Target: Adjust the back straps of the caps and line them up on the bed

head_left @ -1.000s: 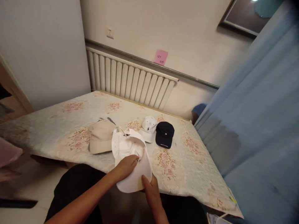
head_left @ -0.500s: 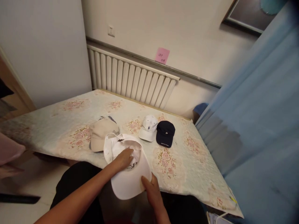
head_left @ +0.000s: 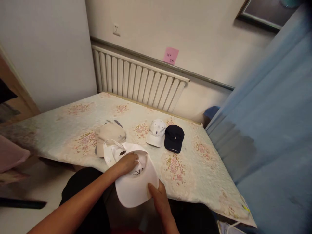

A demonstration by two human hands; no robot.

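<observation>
A white baseball cap (head_left: 133, 190) lies at the near edge of the flowered bed cover (head_left: 73, 126), its brim toward me and hanging over the edge. My left hand (head_left: 126, 162) rests on the cap's crown with fingers curled, pressing into the fabric. My right hand (head_left: 157, 198) pinches the right edge of the brim, thumb on top. Just behind the white cap sits a beige cap (head_left: 109, 136). Farther right lie a small white cap (head_left: 156, 131) and a navy cap (head_left: 174, 138), side by side.
A white radiator (head_left: 138, 81) runs along the far wall with a pink sticky note (head_left: 170, 55) above it. A blue curtain (head_left: 273, 130) hangs at the right. My dark-clothed lap (head_left: 85, 195) is below the bed edge.
The white cap has slid toward me and to the left, with its crown pressed flatter under my left hand. My right hand keeps its hold on the brim.
</observation>
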